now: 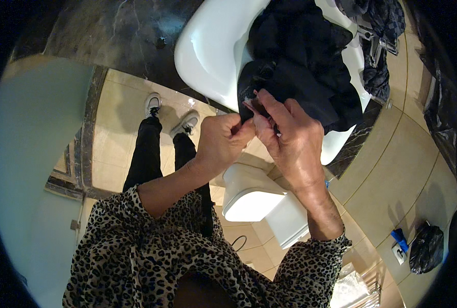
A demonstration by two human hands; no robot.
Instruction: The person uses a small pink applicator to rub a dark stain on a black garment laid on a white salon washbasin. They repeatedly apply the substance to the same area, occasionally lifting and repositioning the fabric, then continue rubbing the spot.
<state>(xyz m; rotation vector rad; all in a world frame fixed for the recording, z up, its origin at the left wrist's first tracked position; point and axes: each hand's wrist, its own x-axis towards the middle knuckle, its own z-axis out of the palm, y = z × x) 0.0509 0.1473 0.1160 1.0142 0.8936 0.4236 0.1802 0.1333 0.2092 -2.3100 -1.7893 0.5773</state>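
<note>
A bulky black cloth garment fills much of the white washbasin and hangs over its near rim. My left hand is curled in a fist, with thumb and forefinger pinching the garment's near edge. Right beside it, my right hand bends over the same edge, cloth between its thumb and fingers. Pale, foam-like marks show on the fabric by the right fingertips. A tiny white bit appears within the right hand's grip; what it is cannot be made out. The folds hide most of the bowl.
Dark marble surrounds the basin. A chrome faucet stands at its back, with dark cloths around it. Below are a white toilet and tiled floor. On the right wall hang a black bag and a blue item.
</note>
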